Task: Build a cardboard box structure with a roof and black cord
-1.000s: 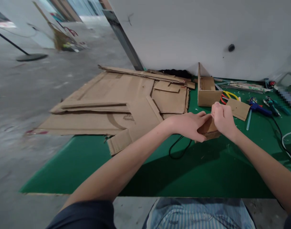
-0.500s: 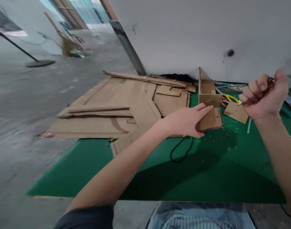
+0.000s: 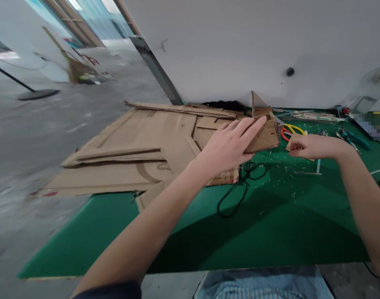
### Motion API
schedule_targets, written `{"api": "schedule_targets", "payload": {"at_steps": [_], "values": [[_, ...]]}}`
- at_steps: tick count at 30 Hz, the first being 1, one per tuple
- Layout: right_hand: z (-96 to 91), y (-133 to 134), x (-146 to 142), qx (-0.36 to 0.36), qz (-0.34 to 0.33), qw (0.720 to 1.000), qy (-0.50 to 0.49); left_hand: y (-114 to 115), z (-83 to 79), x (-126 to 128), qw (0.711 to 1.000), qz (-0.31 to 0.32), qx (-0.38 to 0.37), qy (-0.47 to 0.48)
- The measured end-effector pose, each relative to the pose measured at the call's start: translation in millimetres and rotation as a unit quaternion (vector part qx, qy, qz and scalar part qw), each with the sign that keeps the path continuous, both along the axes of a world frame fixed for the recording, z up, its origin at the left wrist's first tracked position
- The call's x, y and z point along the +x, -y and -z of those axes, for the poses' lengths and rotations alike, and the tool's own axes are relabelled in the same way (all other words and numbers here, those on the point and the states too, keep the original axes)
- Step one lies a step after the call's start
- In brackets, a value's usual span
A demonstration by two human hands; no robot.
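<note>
My left hand (image 3: 229,141) grips a small folded cardboard piece (image 3: 264,137), its fingers laid over the top and the thumb along the near side. A panel of cardboard (image 3: 252,104) stands upright just behind it. My right hand (image 3: 305,147) is closed, its fingers curled down over a small cardboard square (image 3: 311,159); whatever lies within them is hidden. Below that hand a thin metal rod (image 3: 308,173) and a pale blue stick (image 3: 318,166) lie on the green tabletop (image 3: 286,232). Scissors with red and yellow handles (image 3: 294,128) are close behind.
Flattened cardboard sheets (image 3: 146,128) cover the table's left side and overhang its edge. A looped black cord (image 3: 232,207) lies in front of my left hand. Teal-handled pliers (image 3: 358,140) are at the right. A white wall (image 3: 239,50) rises behind the table.
My right hand has come down from its raised position to the cardboard square. The metal rod now lies on the table. My left hand has tilted up the cardboard piece. The view has shifted slightly right.
</note>
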State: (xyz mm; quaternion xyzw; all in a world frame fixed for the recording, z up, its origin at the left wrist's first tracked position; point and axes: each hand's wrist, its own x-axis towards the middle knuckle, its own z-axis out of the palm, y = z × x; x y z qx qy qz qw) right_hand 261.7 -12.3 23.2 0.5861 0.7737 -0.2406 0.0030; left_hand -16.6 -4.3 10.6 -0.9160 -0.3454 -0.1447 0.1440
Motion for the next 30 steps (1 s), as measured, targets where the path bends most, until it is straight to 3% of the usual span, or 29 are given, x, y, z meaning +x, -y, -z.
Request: {"api": "schedule_targets", "payload": {"at_steps": [5,10,12,14,17,20,24,26,27,28,30], "values": [[12.6,-5,-4,0.041,-0.009,0.99,-0.137,-2,2.5,1,1.0,-0.006,-0.005,0.011],[26.1,-10,-4,0.012,-0.069,0.964,-0.255,-9,9.3,1,0.999,-0.001,-0.009,0.041],[26.7,-9,-7,-0.05,-0.057,0.94,-0.332,-9,11.7,2,1.0,0.0,0.012,0.023],[26.0,-6,-14,-0.119,-0.016,0.897,-0.425,-5,14.2,5,0.999,0.001,0.034,-0.008],[27.2,-4,-28,-0.152,0.049,0.837,-0.524,3,19.2,11,0.998,0.01,0.034,-0.053],[32.3,-7,-34,-0.086,0.056,0.831,-0.546,6,25.6,16,0.998,0.045,0.018,-0.032],[40.3,-17,-22,0.068,0.039,0.854,-0.514,-15,38.8,13,0.985,0.085,-0.002,0.152],[42.5,-23,-15,0.098,0.054,0.851,-0.513,-35,50.1,8,0.953,0.042,-0.07,0.29],[42.9,-25,-13,0.098,0.065,0.846,-0.519,-45,56.9,6,0.922,0.011,-0.12,0.368],[42.8,-27,-12,0.094,0.075,0.841,-0.527,-56,64.1,3,0.877,-0.031,-0.18,0.444],[41.1,-29,-13,0.099,0.094,0.832,-0.537,-75,77.0,-3,0.747,-0.129,-0.341,0.556]]}}
